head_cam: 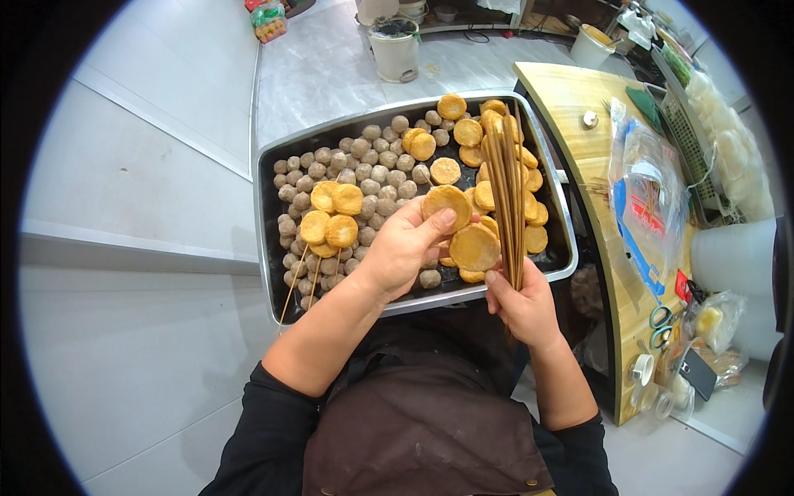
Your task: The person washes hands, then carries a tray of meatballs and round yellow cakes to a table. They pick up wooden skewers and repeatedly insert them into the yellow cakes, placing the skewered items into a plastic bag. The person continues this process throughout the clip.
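My left hand (400, 245) pinches a round golden fried cake (445, 204) between thumb and fingers. Just below it, a second round cake (474, 248) sits between my two hands; a thin tip shows above the upper cake. A bundle of thin brown skewers (507, 198) stands in the grip of my right hand (524, 301), whose thumb is close to the lower cake. Beneath both hands lies a dark metal tray (397, 305) with many grey-brown meatballs (372, 173) and loose golden cakes (468, 132). Several skewered cakes (341, 230) rest on the meatballs at the left.
To the right, a wooden table (574, 124) carries plastic bags (648, 180), scissors (660, 325), a white cup (643, 369) and a dark phone (698, 374). A white bin (394, 56) stands on the floor beyond the tray. A pale wall panel (142, 142) borders the left side.
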Demonstrator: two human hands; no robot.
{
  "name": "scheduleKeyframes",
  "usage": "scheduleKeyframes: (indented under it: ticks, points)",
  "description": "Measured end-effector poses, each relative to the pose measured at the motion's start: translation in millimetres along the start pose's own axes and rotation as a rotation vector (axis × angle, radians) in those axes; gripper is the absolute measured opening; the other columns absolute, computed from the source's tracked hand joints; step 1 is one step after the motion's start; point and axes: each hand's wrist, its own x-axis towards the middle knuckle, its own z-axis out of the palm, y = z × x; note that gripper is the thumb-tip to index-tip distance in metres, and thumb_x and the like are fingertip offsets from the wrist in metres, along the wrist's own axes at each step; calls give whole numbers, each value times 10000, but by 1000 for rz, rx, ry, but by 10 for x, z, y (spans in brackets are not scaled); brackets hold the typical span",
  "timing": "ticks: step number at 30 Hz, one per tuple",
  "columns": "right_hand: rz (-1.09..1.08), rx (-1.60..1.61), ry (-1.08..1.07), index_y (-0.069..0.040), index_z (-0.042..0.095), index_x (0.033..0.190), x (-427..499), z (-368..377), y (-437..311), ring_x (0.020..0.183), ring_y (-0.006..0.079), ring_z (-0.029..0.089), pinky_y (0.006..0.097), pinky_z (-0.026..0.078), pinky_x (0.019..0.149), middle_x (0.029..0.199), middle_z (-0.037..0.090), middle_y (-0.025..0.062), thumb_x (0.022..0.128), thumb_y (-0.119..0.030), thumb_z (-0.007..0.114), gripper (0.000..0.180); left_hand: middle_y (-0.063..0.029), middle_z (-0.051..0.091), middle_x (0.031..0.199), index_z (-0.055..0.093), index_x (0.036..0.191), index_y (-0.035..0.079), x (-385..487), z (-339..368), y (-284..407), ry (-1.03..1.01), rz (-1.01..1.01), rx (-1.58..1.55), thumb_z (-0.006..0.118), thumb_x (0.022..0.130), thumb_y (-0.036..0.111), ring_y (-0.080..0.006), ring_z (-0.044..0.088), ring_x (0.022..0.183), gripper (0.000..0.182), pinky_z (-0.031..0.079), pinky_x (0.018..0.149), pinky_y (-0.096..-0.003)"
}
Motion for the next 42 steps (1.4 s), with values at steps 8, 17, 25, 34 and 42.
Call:
scheduleKeyframes:
  ticks: [8, 17, 25, 34, 42]
  points:
    - [202, 105, -50, -69, 566, 1178, 106, 48, 251, 671, 110, 671, 226, 525, 569, 870, 703, 66, 1061, -243, 567, 210, -145, 677, 1184, 524, 1314, -5, 151, -410, 254, 196, 67, 415, 580, 1045, 227, -213, 695, 1025, 360, 602, 882, -350]
    - [174, 222, 211, -22, 555, 1316, -222, -334, 524, 558, 46, 467, 184, 357, 460, 801, 565, -1, 1069, -193, 529, 301, -145, 659, 1160, 657, 1208, 50, 198, -508, 538, 317, 321, 2055, 692, 913, 223, -328, 600, 1174, 344, 503, 992, -438]
    - [4, 279, 352, -32, 575, 1279, -289, -456, 448, 529, 48, 474, 184, 362, 462, 797, 642, 50, 1029, -123, 583, 267, -206, 665, 1209, 608, 1298, 1, 1184, 148, -310, 84, 96, 1666, 674, 945, 329, -369, 616, 1156, 486, 481, 1019, -457]
    - [84, 130, 301, -31, 623, 1207, -386, -444, 512, 520, 49, 512, 188, 393, 461, 769, 649, 37, 1016, -149, 636, 226, -120, 676, 1209, 653, 1216, 27, 990, 4, -402, 152, -41, 812, 652, 984, 248, -246, 645, 1139, 321, 504, 996, -376]
    - [118, 43, 262, -25, 649, 1232, -437, -268, 441, 685, 55, 620, 185, 428, 487, 928, 675, 14, 1002, -117, 634, 248, -144, 674, 1223, 595, 1246, -39, 652, -27, -174, 70, 40, -139, 519, 1066, 168, -227, 650, 1171, 285, 517, 1054, -375]
